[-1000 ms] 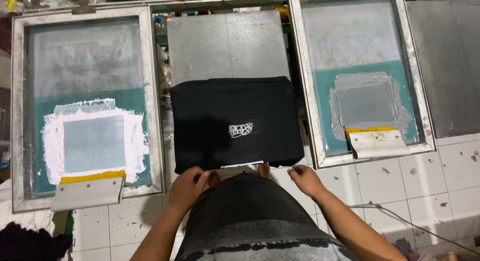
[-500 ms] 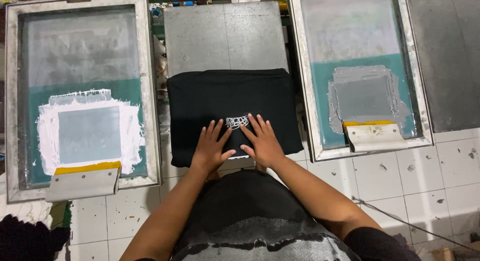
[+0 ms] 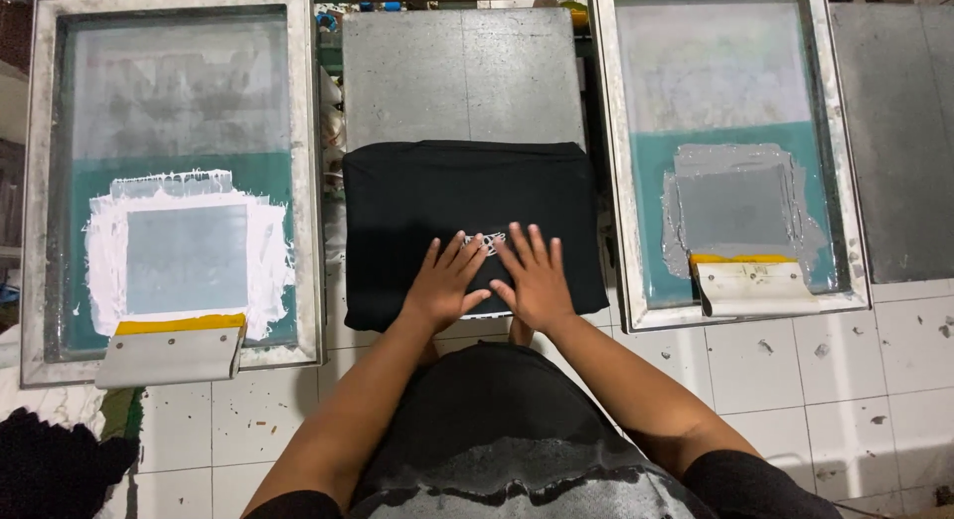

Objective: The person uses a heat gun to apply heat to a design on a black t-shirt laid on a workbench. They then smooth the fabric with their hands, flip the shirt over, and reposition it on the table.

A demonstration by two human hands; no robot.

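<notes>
Two hands: your left hand [image 3: 444,286] and right hand [image 3: 532,281] lie open, flat, gripping nothing.
Shirt: black shirt [image 3: 467,216] on platen [image 3: 462,72], pressed to smooth it.
Screens: left screen [image 3: 179,171], right screen [image 3: 730,151] flank it.

The black garment [image 3: 467,206] is soft matt cloth, lying on a dull grey metal platen [image 3: 462,72] with a brushed, scuffed look. Both screen frames [image 3: 308,181] [image 3: 608,181] look like pale matt metal holding fine mesh, the left one smeared with thick white ink [image 3: 263,271]. The floor tiles [image 3: 795,360] are glossy white, speckled with dirt
</notes>
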